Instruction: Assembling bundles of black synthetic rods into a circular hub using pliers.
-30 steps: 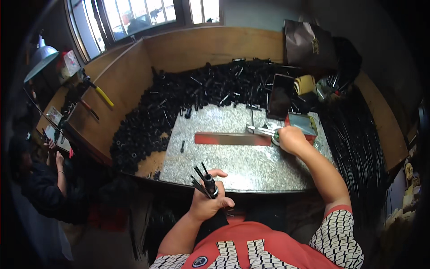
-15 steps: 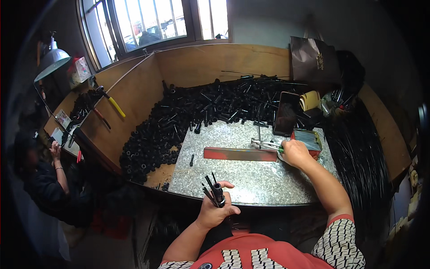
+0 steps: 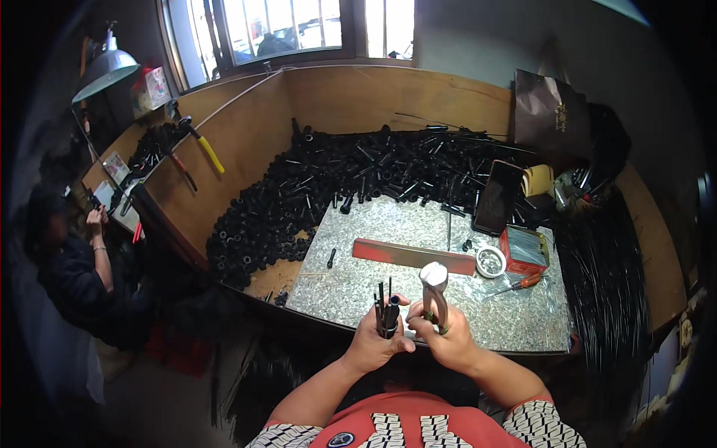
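My left hand (image 3: pixel 369 347) is wrapped round a small bunch of black tubes and thin rods (image 3: pixel 388 317), which stand up out of the grip. Just to its right, my right hand (image 3: pixel 454 345) grips a pair of metal pincers (image 3: pixel 434 286) by the handles, with the broad head pointing up and away. The two hands are close together over the near edge of a speckled stone slab (image 3: pixel 321 295). Beyond them lies a long red and grey bar (image 3: pixel 411 257). A round white cup (image 3: pixel 491 262) of small bits stands at the bar's right end.
Black tubular parts (image 3: pixel 358 168) are heaped behind the slab. A phone (image 3: pixel 499 196), a red box (image 3: pixel 523 250) and an orange-handled screwdriver (image 3: pixel 526 282) are on the right, beside long black rods (image 3: pixel 609 276). Wooden walls (image 3: pixel 388 93) enclose the bench. Another person (image 3: pixel 75 276) sits at left.
My right hand has brought the pincers from the slab's right side to beside my left hand, uncovering the cup and screwdriver. My left hand keeps its bunch. The whole view has shifted slightly.
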